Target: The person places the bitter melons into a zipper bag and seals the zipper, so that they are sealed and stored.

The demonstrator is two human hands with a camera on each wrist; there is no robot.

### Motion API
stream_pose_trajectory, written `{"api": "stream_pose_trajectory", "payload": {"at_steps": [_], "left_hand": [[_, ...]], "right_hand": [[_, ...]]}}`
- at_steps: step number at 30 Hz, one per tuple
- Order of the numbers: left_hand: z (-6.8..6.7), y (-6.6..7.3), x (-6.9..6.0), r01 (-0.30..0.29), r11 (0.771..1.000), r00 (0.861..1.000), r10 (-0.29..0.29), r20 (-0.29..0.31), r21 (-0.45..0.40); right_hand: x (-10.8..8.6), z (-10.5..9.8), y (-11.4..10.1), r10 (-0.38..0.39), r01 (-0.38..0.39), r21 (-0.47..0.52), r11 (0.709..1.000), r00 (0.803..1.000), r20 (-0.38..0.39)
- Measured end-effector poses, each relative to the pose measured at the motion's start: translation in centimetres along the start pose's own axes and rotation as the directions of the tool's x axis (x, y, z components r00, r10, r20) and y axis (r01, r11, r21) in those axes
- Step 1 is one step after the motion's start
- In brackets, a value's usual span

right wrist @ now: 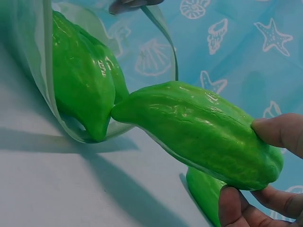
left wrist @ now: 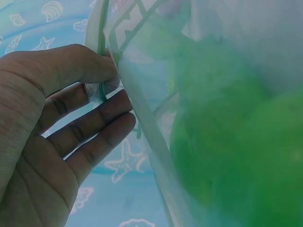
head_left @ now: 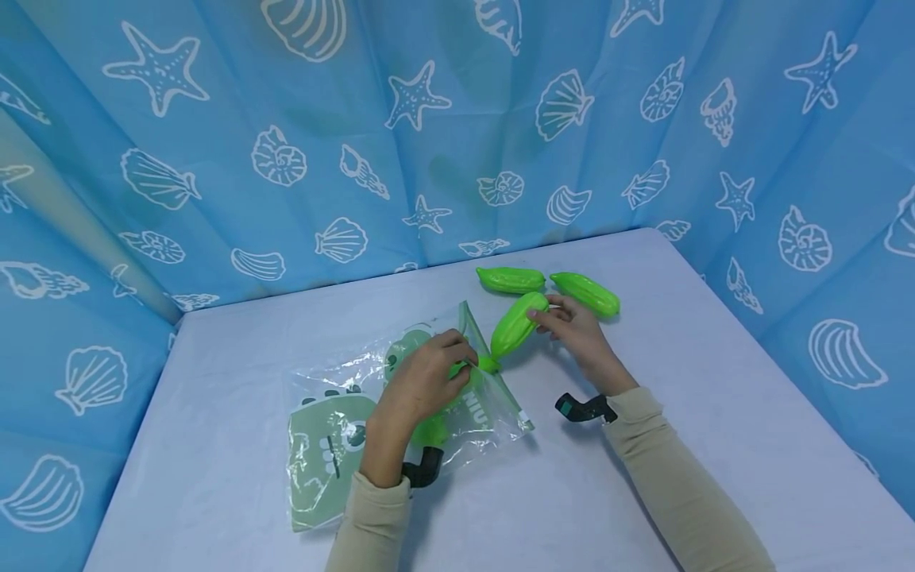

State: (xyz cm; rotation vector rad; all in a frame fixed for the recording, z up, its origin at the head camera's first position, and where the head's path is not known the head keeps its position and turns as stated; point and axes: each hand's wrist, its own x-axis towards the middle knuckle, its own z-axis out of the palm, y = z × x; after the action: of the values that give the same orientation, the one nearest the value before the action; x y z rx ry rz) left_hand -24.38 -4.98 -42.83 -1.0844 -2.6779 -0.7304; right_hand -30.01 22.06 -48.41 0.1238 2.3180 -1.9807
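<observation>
My right hand (head_left: 582, 342) pinches the blunt end of a glossy, ridged green toy fruit (head_left: 518, 326) between thumb and fingers. In the right wrist view this fruit (right wrist: 199, 135) points its narrow tip into the mouth of a clear zip bag (head_left: 332, 461), beside other green fruits (right wrist: 80, 71) inside it. With thumb and forefinger my left hand (head_left: 429, 373) pinches the bag's zip edge (left wrist: 102, 33), holding the mouth apart. The left wrist view shows blurred green shapes (left wrist: 227, 123) through the plastic.
Two more green fruits, one (head_left: 511, 280) left and one (head_left: 586, 294) right, lie on the white table (head_left: 229, 381) behind my right hand. A zip slider (head_left: 525, 419) sits at the bag's near corner. A blue shell-print curtain (head_left: 457, 135) surrounds the table's back and sides.
</observation>
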Motion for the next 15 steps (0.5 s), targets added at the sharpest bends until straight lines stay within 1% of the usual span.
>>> {"api": "stream_pose_trajectory", "payload": {"at_steps": [8, 15], "left_hand": [[0.0, 0.0, 0.0, 0.014, 1.0, 1.0, -0.014, -0.007, 0.0], [-0.1, -0.1, 0.0, 0.015, 1.0, 1.0, -0.015, -0.006, -0.014]], "right_hand": [[-0.3, 0.8, -0.2, 0.002, -0.001, -0.053, 0.999, 1.0, 0.015], [-0.7, 1.4, -0.3, 0.002, 0.0, -0.07, 0.998, 1.0, 0.024]]}}
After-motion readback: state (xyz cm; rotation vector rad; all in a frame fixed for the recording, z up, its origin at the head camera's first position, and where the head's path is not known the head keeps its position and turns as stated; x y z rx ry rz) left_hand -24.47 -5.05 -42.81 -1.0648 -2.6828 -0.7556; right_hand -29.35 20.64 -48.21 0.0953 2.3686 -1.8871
